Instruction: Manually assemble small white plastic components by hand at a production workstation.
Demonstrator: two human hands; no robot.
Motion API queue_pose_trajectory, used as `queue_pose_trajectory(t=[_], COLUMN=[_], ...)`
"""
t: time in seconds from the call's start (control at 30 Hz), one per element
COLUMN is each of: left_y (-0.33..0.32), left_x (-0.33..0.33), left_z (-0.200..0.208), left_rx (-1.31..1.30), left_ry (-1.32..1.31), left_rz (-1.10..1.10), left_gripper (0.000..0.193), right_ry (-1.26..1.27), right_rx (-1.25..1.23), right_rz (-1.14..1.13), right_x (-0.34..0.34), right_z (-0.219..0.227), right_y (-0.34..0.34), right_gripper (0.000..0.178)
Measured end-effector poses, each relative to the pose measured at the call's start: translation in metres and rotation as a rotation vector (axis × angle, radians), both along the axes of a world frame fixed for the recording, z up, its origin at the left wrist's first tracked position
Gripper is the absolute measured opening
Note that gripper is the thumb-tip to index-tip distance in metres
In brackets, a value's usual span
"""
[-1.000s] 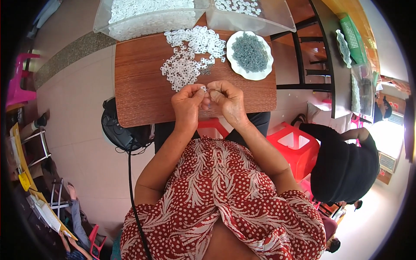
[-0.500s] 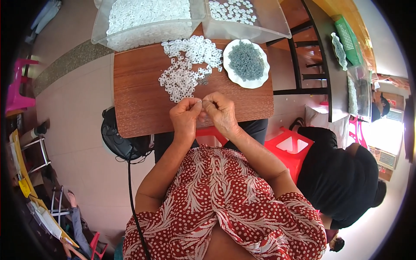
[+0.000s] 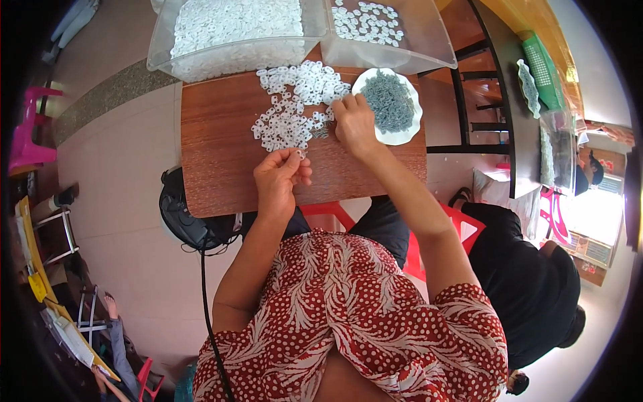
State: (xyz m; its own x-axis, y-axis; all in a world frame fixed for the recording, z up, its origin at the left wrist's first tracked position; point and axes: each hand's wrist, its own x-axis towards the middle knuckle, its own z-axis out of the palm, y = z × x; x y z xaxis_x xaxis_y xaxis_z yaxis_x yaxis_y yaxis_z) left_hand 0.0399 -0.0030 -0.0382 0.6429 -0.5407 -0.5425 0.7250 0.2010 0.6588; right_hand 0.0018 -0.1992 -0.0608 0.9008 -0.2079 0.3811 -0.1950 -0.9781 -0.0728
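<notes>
Nearest, a red-and-white patterned garment is filling the lower view. Past it, the left hand is hovering above the near part of a brown wooden table: thumb and forefinger are pinching one small white piece at their tips — the other fingers are curling loosely beside them.

A little farther, the right hand is hovering between the white pieces and the plate, knuckles up, fingers bent and bunched together; its fingertips are pointing down out of our sight — we are not able to tell whether they are gripping anything. Just left of it, a few small grey pieces are lying beside a loose heap of white pieces; a second white heap is adjoining it behind.

To the right, a white scalloped plate is bearing a mound of grey parts.

At the far edge, we are seeing two clear bins: the left bin is holding white pieces in bulk, the right bin a scattering.
</notes>
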Motion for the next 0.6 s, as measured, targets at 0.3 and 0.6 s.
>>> queue_pose_trajectory(t=[0.3, 0.6], left_y=[0.0, -0.003], left_x=[0.005, -0.003], left_z=[0.011, 0.025], left_rx=[-0.049, -0.111], left_ry=[0.036, 0.013], left_rz=[-0.012, -0.003], left_gripper=[0.013, 0.01], right_ry=[0.1, -0.06], right_rx=[-0.173, 1.299], right_rz=[0.132, -0.143], right_x=[0.016, -0.025], right_z=[-0.013, 0.051], right_y=[-0.018, 0.016], right_gripper=[0.006, 0.014])
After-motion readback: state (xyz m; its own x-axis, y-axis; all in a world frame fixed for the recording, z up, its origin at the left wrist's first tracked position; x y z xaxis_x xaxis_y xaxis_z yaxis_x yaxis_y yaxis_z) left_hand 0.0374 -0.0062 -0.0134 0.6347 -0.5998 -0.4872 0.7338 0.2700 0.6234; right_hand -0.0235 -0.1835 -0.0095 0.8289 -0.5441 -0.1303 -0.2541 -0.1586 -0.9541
